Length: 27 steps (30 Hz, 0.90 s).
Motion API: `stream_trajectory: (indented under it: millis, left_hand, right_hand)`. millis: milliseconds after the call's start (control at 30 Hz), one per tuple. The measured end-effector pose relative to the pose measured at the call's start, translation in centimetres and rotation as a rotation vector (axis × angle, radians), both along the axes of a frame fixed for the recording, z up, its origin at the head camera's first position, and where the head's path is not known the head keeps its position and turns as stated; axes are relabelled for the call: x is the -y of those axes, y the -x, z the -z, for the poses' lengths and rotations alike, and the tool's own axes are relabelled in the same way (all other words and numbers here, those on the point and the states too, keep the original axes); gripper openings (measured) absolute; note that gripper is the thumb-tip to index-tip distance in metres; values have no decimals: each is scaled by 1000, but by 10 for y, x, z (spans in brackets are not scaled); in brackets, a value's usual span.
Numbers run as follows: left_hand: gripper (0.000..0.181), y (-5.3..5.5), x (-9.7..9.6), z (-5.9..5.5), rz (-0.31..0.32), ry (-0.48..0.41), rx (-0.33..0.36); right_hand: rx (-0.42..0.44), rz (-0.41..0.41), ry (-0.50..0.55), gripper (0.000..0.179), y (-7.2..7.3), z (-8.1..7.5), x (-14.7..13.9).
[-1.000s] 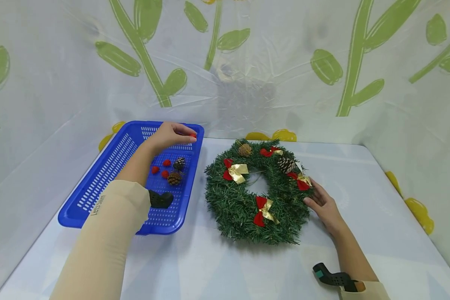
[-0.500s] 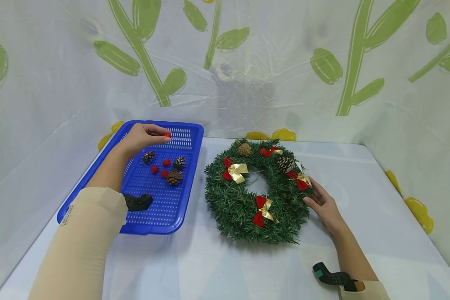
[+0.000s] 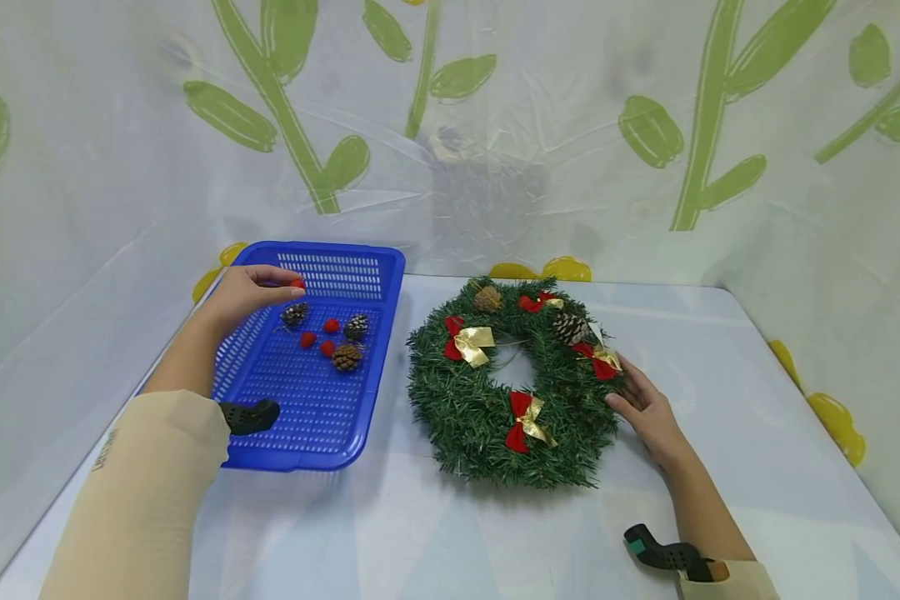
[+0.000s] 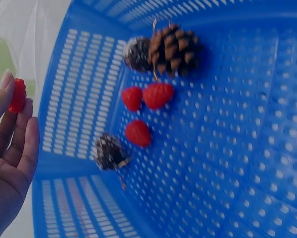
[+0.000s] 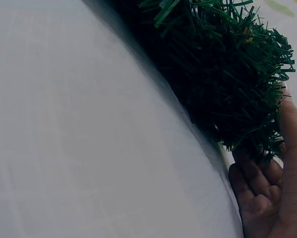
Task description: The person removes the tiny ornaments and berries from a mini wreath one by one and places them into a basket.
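Note:
Between thumb and fingertips, my left hand [image 3: 242, 297] pinches a red berry [image 4: 18, 95] with a bumpy surface, held above the far left part of the blue basket [image 3: 371, 392]. Lower in the basket lie several more red berries [image 4: 158, 95], a brown pine cone [image 4: 174, 49] and two white-tipped pine cones [image 4: 109, 151]. My right hand [image 3: 651, 415] grips the right outer edge of a green wreath [image 3: 457, 417], thumb at its side and fingers curled under the edge in the right wrist view. Part of those fingers is hidden by the needles.
The wreath lies flat on a white table [image 3: 390, 542], right of the basket. It carries red and gold bows [image 3: 471, 343], a white-tipped pine cone [image 3: 570, 328] and a brown cone [image 3: 487, 299]. A curtain [image 3: 532, 150] with leaf prints stands behind.
My left hand has moved left over the basket with the red berry, uncovering a white-tipped pine cone. My right hand and the wreath have stayed in place.

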State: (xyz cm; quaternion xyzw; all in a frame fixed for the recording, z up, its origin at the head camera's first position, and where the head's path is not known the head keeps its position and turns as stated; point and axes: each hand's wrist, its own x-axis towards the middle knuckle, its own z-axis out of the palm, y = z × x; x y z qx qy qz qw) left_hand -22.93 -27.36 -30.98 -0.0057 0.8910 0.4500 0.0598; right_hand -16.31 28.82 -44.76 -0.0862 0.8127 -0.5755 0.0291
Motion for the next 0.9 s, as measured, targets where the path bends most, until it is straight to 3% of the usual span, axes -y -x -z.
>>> stream_trajectory:
  millis: [400,633,900]
  left_hand:
    - [61,-7,20,17,-51,47,96]
    - [60,-10,25,28,-65,-16,159]
    - [59,-10,29,43,-46,-23,236]
  right_hand:
    - [7,2,0,70,0,0,2]
    - [-4,-1,3,70,0,1,1]
    - [-4,4,-6,70,-1,0,0]
